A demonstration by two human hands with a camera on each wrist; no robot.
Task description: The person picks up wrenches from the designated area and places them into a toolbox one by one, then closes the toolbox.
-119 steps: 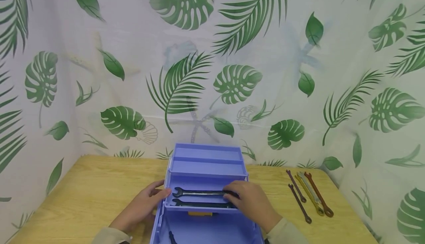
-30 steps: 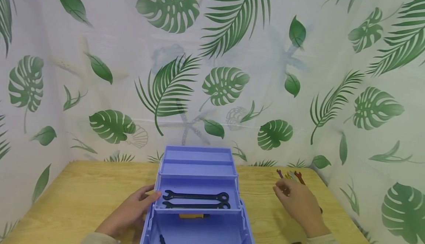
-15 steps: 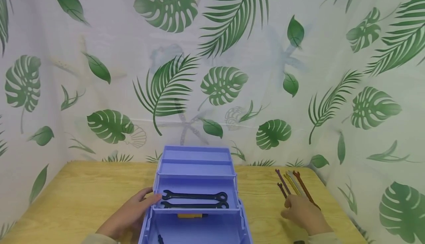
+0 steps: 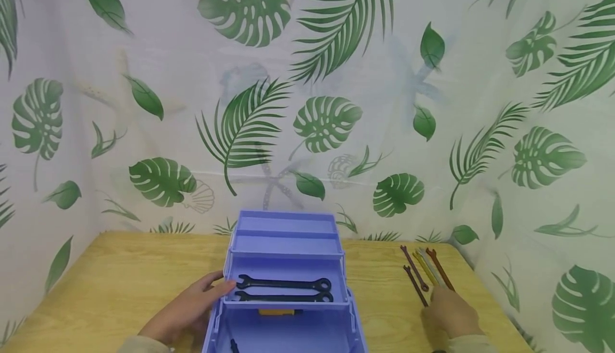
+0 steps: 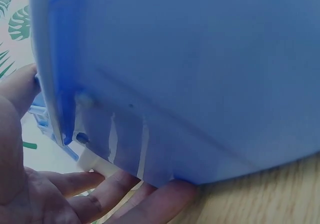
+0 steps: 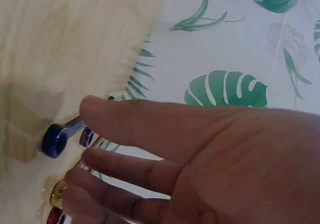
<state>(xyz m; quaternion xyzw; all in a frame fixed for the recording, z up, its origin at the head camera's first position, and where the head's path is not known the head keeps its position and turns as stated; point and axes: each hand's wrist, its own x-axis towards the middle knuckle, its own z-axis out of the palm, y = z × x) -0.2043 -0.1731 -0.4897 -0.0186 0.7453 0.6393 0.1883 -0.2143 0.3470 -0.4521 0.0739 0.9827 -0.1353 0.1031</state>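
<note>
A blue-purple toolbox (image 4: 283, 337) stands with its stepped trays raised. Two black combination wrenches (image 4: 283, 283) lie side by side in its middle tray. At the box's left side, my left hand (image 4: 189, 307) holds on, thumb over the tray rim (image 5: 45, 74) and fingers against the outer wall. Off to the right, my right hand (image 4: 451, 313) is low over several loose wrenches, thumb and fingers apart. Near its thumb lies a dark wrench (image 6: 54, 140), with a gold wrench (image 6: 59, 193) by the fingers. The hand hides the ring ends of the gold, silver and red wrenches.
The wooden table (image 4: 154, 267) reaches to a leaf-printed sheet (image 4: 355, 48) hung behind and at both sides. In the box's lower compartment lie a thin dark-handled tool (image 4: 234, 345) and something yellow (image 4: 276, 312) under the tray.
My right hand has left the black wrenches in the tray, crossed right to the loose wrenches, and come lower and nearer over them. My left hand stays at the box's side.
</note>
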